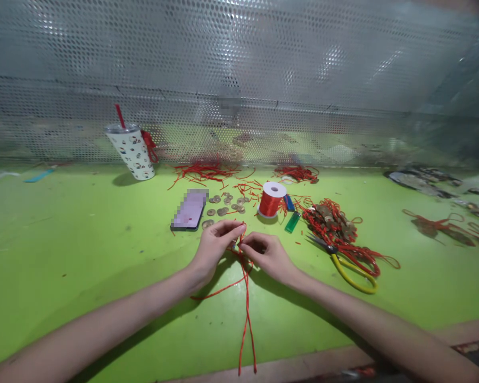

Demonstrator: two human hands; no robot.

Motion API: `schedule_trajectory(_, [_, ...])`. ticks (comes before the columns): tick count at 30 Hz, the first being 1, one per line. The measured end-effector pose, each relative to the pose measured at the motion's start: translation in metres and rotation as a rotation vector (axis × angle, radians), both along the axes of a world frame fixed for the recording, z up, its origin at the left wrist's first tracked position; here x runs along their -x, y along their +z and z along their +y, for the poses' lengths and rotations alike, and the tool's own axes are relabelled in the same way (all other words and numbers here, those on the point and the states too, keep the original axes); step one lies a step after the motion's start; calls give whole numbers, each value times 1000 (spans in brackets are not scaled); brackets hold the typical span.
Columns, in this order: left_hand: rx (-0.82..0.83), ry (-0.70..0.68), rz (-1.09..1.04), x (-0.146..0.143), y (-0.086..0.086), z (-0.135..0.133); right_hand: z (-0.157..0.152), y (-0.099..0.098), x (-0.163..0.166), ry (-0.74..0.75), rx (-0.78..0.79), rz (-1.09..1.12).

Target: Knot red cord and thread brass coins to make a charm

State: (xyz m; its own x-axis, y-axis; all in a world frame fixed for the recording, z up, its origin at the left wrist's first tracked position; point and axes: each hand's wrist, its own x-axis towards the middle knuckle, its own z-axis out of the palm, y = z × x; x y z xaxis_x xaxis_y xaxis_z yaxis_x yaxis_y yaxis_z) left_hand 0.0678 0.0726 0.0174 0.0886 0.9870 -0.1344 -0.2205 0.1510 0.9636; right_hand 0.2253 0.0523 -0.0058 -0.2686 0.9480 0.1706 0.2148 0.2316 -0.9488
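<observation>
Red cord (247,298)'s pinched in the left hand (213,249) and right hand (272,256) over the green table (104,234), probably half-knotted. Corded coins (332,219) seem done, loose coins (222,211) are left unstrung

Silvery perforated sheeting (175,58) backs the green tabletop (83,229).

A white patterned tumbler (132,151) stands beyond and left of a phone (190,210), before a perforated screen (175,58).
</observation>
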Motion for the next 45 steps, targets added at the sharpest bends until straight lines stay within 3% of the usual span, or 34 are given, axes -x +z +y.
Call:
schedule_trajectory(14, [-30, -13, 28, 0, -1, 1, 2, 0, -4, 9, -26, -47])
schedule_trajectory(18, [-55, -29, 67, 0, 2, -2, 5, 3, -9, -52, -121, -75])
schedule_trajectory(22, [-154, -22, 166, -2, 2, -4, 4, 8, -10, -32, -195, -39])
schedule_trajectory(28, [-286, -94, 238, -4, -4, -4, 3, 3, -6, -27, -82, 59])
schedule_trajectory(33, [-503, -139, 485, 6, -2, -6, 5, 0, -6, -30, -11, 119])
schedule_trajectory(37, [-681, -266, 733, 15, -6, -7, 5, 3, -6, -88, 12, 123])
schedule_trajectory(41, [-718, -499, 879, 19, -19, -8, 4, 6, -7, -137, -24, 116])
schedule_trajectory(45, [-726, -562, 917, 22, -29, -8, 6, 14, -10, -146, -72, 129])
